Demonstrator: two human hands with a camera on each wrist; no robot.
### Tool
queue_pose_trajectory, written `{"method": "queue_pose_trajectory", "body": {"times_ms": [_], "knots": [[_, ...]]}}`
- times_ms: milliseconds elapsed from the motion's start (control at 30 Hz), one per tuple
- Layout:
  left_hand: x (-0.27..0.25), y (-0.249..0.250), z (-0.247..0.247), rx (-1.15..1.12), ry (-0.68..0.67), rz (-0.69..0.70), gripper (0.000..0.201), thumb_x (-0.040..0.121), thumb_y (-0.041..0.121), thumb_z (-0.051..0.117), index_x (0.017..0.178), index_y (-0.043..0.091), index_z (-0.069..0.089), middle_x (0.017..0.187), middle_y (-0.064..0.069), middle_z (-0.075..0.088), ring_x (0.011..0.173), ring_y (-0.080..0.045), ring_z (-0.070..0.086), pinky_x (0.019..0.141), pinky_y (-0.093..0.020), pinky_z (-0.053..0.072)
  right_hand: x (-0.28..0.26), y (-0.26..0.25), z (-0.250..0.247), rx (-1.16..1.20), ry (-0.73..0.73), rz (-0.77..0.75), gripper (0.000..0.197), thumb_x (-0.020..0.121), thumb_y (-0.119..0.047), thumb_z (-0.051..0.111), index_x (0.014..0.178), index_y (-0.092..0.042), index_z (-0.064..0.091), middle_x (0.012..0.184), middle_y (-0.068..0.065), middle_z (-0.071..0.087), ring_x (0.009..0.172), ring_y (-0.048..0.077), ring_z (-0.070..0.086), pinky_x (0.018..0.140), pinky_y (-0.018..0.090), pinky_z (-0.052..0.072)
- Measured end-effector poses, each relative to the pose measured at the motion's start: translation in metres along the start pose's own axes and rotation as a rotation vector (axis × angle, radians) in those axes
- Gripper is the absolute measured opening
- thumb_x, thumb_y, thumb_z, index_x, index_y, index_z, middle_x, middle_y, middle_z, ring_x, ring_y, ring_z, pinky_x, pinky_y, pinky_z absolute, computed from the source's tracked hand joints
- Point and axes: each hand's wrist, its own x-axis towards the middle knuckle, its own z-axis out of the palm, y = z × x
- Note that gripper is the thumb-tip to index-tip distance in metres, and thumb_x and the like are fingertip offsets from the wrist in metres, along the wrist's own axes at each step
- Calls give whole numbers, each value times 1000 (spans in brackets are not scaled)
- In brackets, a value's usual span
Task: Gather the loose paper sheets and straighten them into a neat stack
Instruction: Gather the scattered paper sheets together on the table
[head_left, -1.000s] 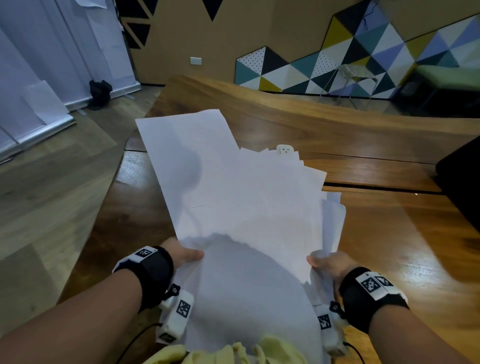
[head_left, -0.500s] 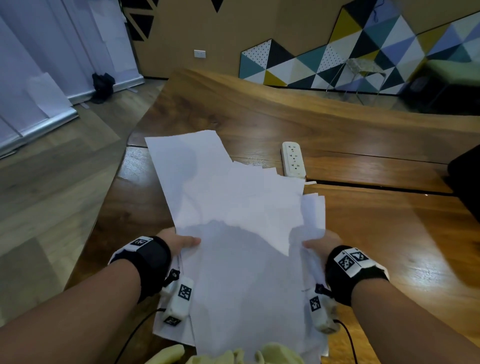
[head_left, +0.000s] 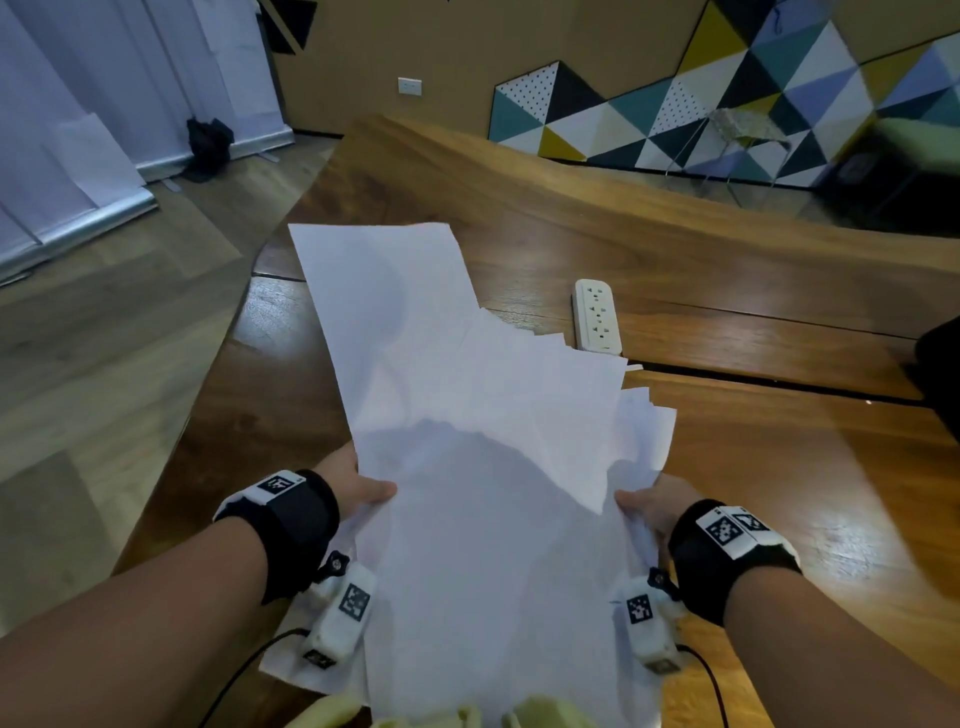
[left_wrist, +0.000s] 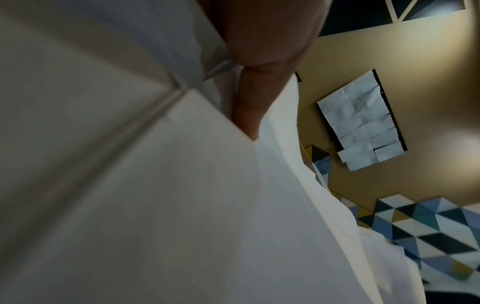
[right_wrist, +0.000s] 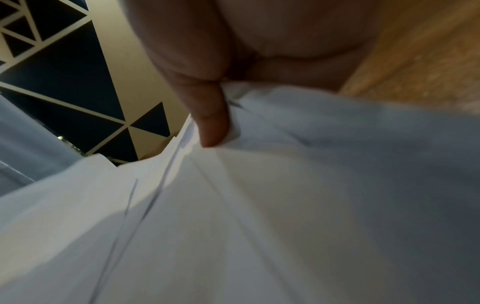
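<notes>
A loose bundle of white paper sheets is fanned out unevenly over the wooden table. One long sheet sticks out toward the far left, and several staggered corners show on the right. My left hand grips the bundle's left edge with the thumb on top. My right hand holds the right edge in the same way. In the left wrist view the thumb presses on the paper sheets. In the right wrist view the thumb pinches the layered paper sheets. The fingers under the sheets are hidden.
A white power strip lies on the table just beyond the bundle's far right corner. A dark object sits at the table's right edge. The table's left edge drops to a wooden floor. A colourful triangle-patterned wall panel stands behind the table.
The bundle dropped lower and closer to me, uncovering the power strip. It has since spread out a little again, with the long sheet reaching farther away. Both hands kept their hold.
</notes>
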Motion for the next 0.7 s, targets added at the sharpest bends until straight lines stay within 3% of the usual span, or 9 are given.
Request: {"method": "queue_pose_trajectory", "body": {"times_ms": [67, 167, 267, 333, 433, 533, 600, 633, 700], "knots": [[2, 0, -2, 36, -12, -17, 46, 75, -3, 68, 119, -2, 54, 121, -18, 61, 104, -26, 57, 92, -36, 43, 0, 0, 4, 47, -41, -1, 40, 81, -15, 69, 115, 5, 61, 103, 22, 68, 96, 39, 64, 88, 47, 52], [4, 3, -2, 18, -24, -31, 50, 74, -1, 69, 122, -2, 53, 125, -22, 60, 114, -34, 56, 101, -42, 42, -3, -8, 10, 64, -62, -30, 30, 82, -23, 68, 102, -2, 62, 86, 15, 67, 82, 33, 64, 72, 36, 51], [7, 5, 0, -57, -10, -33, 42, 77, -1, 66, 118, -5, 56, 120, -21, 61, 103, -31, 59, 91, -37, 44, -4, -19, 10, 131, -48, -20, 30, 81, -13, 67, 104, 6, 62, 104, 22, 67, 96, 38, 63, 82, 39, 51], [6, 10, 1, -115, -6, -15, 37, 79, -4, 62, 116, -7, 57, 115, -20, 61, 97, -26, 57, 87, -33, 41, -5, -26, 6, 188, -20, -2, 35, 84, -8, 60, 115, 9, 57, 113, 18, 61, 105, 37, 57, 83, 37, 43], [7, 14, 3, -172, 25, 18, 33, 78, -5, 62, 110, -1, 60, 118, -20, 62, 97, -27, 58, 89, -35, 43, -9, -25, 6, 311, -28, 7, 48, 84, -16, 62, 125, 8, 51, 122, 18, 53, 105, 34, 50, 85, 35, 37], [3, 21, 13, -197, 32, 36, 34, 76, -3, 65, 108, 8, 59, 105, -11, 63, 97, -26, 59, 84, -32, 43, -12, -16, 15, 319, -77, 21, 79, 67, -27, 81, 130, 6, 47, 128, 18, 55, 109, 37, 54, 94, 44, 46], [2, 26, 22, -207, 30, 42, 43, 74, -5, 66, 115, 4, 57, 108, -13, 63, 97, -26, 58, 86, -32, 43, -15, -16, 21, 310, -108, 38, 79, 55, -24, 88, 117, 9, 53, 117, 19, 61, 104, 39, 59, 94, 50, 49], [3, 29, 25, -202, 39, 42, 47, 73, -6, 66, 118, 3, 55, 112, -15, 63, 98, -26, 58, 88, -32, 44, -13, -15, 24, 305, -116, 46, 82, 45, -26, 91, 109, 9, 55, 112, 18, 63, 101, 38, 61, 94, 50, 49], [6, 31, 27, -189, 53, 22, 53, 72, -7, 66, 122, 1, 52, 120, -18, 62, 103, -29, 59, 90, -33, 44, 6, -5, 30, 322, -127, 35, 110, 15, -31, 94, 111, 7, 58, 111, 21, 66, 100, 41, 64, 94, 52, 50]]}}
